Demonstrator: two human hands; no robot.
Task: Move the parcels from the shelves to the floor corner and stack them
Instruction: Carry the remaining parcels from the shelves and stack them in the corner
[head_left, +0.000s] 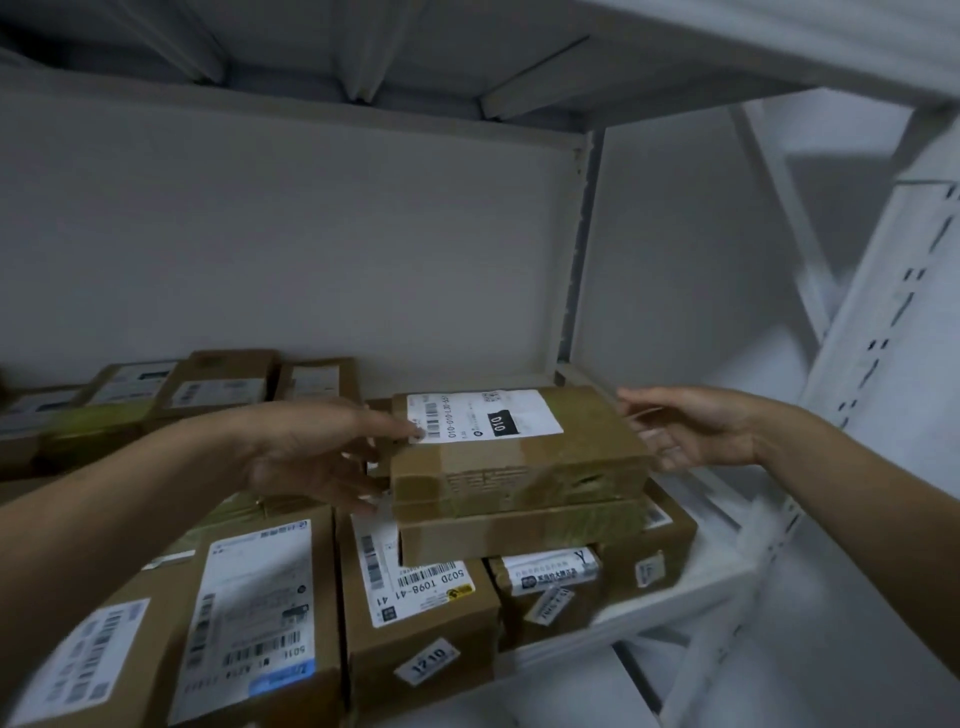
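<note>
The parcel (519, 457), brown with a white label (483, 415) marked 010, lies on top of a flat parcel (519, 530) on the white shelf (675, 603).

Left hand (311, 457): fingers spread and nearly straight, index tip on the label's left corner, thumb at the parcel's lower left edge. The hand is not closed around the parcel.

Right hand (691, 431): fingers apart and extended, tips at the parcel's right edge. Contact cannot be confirmed.

Further boxes (249, 623) lie below and to the left on the same shelf.
</note>
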